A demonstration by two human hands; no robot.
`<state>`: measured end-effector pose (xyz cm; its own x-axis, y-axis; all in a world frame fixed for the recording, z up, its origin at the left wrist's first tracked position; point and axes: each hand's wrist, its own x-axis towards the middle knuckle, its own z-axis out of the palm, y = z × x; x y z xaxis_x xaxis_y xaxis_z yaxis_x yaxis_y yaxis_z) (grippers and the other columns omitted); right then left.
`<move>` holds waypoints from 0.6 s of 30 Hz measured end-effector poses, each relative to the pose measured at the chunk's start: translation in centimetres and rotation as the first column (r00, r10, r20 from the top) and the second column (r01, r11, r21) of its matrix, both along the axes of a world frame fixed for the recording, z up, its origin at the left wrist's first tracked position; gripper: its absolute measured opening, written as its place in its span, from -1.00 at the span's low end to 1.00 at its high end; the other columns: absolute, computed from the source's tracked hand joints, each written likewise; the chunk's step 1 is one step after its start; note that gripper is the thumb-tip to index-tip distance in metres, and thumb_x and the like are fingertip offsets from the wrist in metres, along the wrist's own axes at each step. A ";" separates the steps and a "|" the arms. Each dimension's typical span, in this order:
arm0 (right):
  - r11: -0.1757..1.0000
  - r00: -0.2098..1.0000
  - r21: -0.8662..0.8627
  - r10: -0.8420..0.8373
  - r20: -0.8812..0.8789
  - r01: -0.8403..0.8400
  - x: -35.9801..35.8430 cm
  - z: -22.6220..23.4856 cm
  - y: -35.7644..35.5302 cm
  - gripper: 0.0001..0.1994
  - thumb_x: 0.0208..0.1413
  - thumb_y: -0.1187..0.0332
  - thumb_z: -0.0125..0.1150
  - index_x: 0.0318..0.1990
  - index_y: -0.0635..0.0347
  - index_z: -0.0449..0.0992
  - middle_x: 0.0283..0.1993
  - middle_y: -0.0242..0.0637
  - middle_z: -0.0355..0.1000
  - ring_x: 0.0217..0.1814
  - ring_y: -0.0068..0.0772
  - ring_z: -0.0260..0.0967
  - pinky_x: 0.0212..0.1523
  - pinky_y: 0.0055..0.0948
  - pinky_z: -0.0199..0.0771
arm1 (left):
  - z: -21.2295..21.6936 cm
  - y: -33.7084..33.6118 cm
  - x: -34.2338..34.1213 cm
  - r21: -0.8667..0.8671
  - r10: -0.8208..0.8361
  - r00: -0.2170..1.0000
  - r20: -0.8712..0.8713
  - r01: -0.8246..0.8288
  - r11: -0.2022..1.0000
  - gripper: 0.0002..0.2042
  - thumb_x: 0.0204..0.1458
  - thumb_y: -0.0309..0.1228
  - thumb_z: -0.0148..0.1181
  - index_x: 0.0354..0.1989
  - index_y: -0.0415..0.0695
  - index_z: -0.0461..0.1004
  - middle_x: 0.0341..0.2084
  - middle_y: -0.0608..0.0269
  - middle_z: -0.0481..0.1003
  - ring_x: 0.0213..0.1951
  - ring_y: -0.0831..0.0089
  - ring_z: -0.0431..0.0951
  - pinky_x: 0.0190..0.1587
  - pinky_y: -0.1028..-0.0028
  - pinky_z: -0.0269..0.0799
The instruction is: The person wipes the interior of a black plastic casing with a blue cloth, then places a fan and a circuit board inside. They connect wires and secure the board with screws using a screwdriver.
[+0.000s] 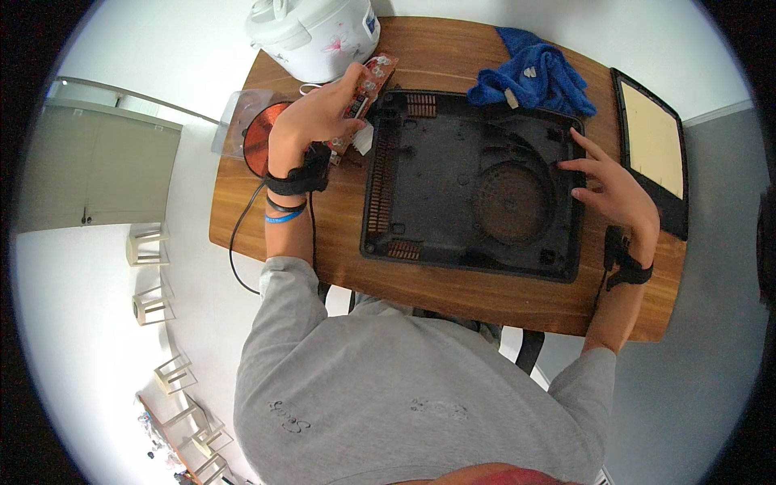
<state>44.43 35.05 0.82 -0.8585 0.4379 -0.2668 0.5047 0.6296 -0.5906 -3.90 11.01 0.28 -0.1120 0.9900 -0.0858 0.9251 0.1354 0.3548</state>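
My left hand (319, 117) grips a long reddish-brown circuit board (378, 74), thumb on one side and fingers over its upper part. The board stands beside the left edge of a black plastic housing (436, 194), an open shallow shell with vent slots and a round grille. Partly behind my left wrist lies a copper-coloured coil disc (260, 139). A small white piece (363, 140) shows between the board and the housing. My right hand (610, 182) is open, its fingers spread over the housing's right rim.
A white rice cooker (327, 36) with a flower print stands at the far left of the wooden table (339, 234). A blue towel (533, 73) touches the housing's far edge. A black-framed panel with a cream sheet (653, 141) lies at the right. Transparent plastic (234, 121) sits beside the coil.
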 end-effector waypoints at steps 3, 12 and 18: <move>0.998 1.000 0.058 0.003 -0.025 -0.002 0.1 -0.3 -0.2 -0.45 0.22 0.52 0.54 0.38 -0.03 0.67 0.88 -0.26 0.01 0.35 -0.07 0.67 0.14 -0.20 0.77 | 0.0 -0.1 0.1 -0.015 0.028 1.000 0.007 -0.028 0.999 -0.15 0.17 -0.44 0.58 0.52 0.05 0.09 0.16 -0.29 0.63 0.24 -0.42 0.59 0.15 -0.11 0.55; 1.000 1.000 0.028 -0.012 -0.022 0.013 0.2 -0.1 -0.1 -0.45 0.22 0.52 0.54 0.37 -0.01 0.66 0.87 -0.26 0.04 0.23 -0.10 0.72 0.12 -0.20 0.78 | 1.1 -1.3 0.6 0.101 0.103 0.993 0.051 -0.107 0.989 -0.18 0.20 -0.49 0.48 0.59 0.05 0.13 0.09 -0.32 0.64 0.11 -0.32 0.68 0.09 -0.07 0.59; 0.997 0.994 0.066 0.040 -0.104 -0.033 0.6 -1.1 0.1 -0.47 0.23 0.52 0.53 0.37 0.01 0.66 0.86 -0.23 0.05 0.35 -0.07 0.66 0.16 -0.17 0.76 | 1.6 -2.2 0.5 0.110 0.187 0.975 0.124 -0.201 0.973 -0.22 0.18 -0.50 0.37 0.57 0.03 0.16 0.02 -0.41 0.65 0.07 -0.35 0.69 0.09 -0.06 0.59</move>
<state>45.02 35.15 -0.24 -0.8961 0.4190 -0.1465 0.4179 0.6850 -0.5968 -3.43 8.81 1.91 -0.2993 0.9541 0.0107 0.8389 0.2578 0.4794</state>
